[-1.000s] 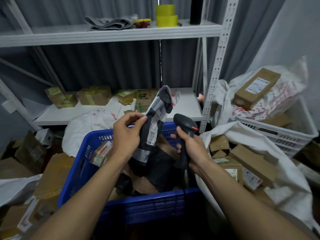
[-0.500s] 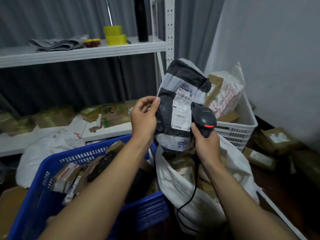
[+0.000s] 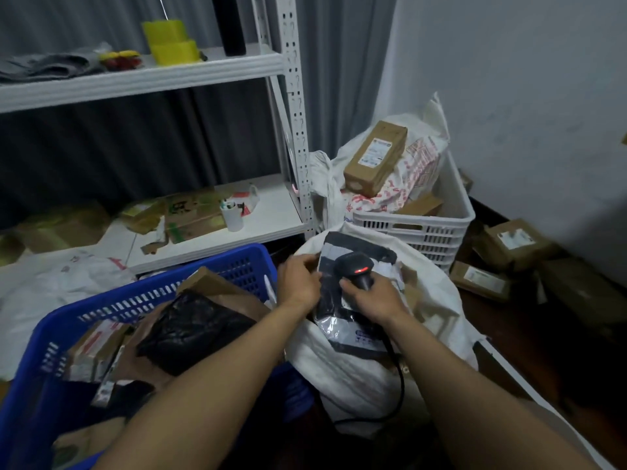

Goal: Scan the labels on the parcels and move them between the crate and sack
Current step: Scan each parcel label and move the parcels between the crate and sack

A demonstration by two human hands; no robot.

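The white metal shelving [image 3: 297, 130] fills the wall ahead of you, with brown boxes scattered on its lower board. Below it on your left is the blue crate [image 3: 152, 293], packed with parcels, a crinkled black bag [image 3: 193, 330] lying on top. Just to the crate's right, touching it, the white sack [image 3: 353, 374] stands open, and behind the sack sits a white crate [image 3: 424, 228] with a long brown box [image 3: 375, 157] resting on top of its load. The parcel you are working on, a grey-and-black mailer [image 3: 342, 330], lies in the mouth of the sack, its lower end draped over the near rim. Your left hand [image 3: 300, 281] grips the mailer's left edge, fingers curled close together over it. Your right hand [image 3: 373, 298] is directly over the mailer, fingers wrapped tight around the handle of the scanner [image 3: 356, 268]. The scanner's head points away from you with a red light lit on its back, and its black cable [image 3: 400, 385] loops down across the front of the sack.
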